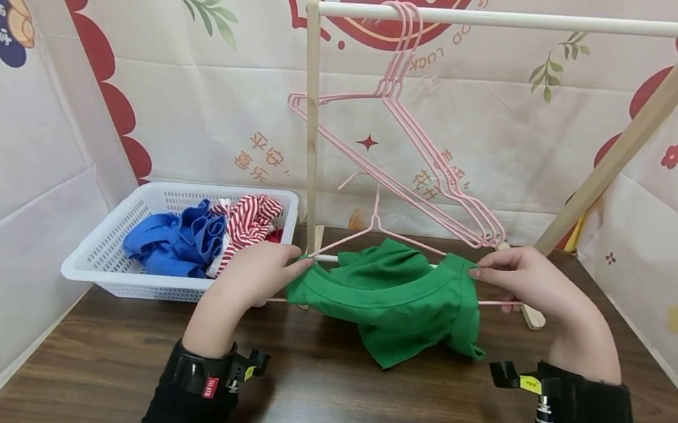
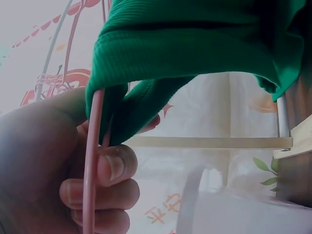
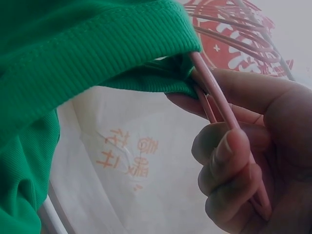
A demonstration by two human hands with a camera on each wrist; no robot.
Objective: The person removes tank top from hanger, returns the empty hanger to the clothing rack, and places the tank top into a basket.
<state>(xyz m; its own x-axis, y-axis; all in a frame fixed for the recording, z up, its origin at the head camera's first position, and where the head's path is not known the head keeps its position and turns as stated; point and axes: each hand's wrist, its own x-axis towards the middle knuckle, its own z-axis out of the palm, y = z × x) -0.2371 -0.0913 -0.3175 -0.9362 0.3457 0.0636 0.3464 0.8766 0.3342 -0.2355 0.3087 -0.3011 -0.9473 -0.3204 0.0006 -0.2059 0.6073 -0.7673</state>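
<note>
A green garment (image 1: 391,301) with a ribbed band hangs over a pink hanger (image 1: 376,205) above the dark table, the hanger's hook pointing up. At the garment's left end, my left hand (image 1: 253,275) pinches the cloth and hanger; the left wrist view shows fingers curled by the pink bar (image 2: 91,161). On the opposite side my right hand (image 1: 534,283) grips the other end, thumb and forefinger at the band's edge. In the right wrist view, the remaining fingers wrap the hanger's tip (image 3: 219,95), which sticks out of the green opening (image 3: 161,80).
Several pink hangers (image 1: 439,157) hang from the white rail (image 1: 524,20) of a wooden-legged rack behind the garment. A white basket (image 1: 82,262) at the left holds blue clothing (image 1: 175,242) and red-and-white striped clothing (image 1: 252,222). Printed cloth walls surround the table (image 1: 366,410).
</note>
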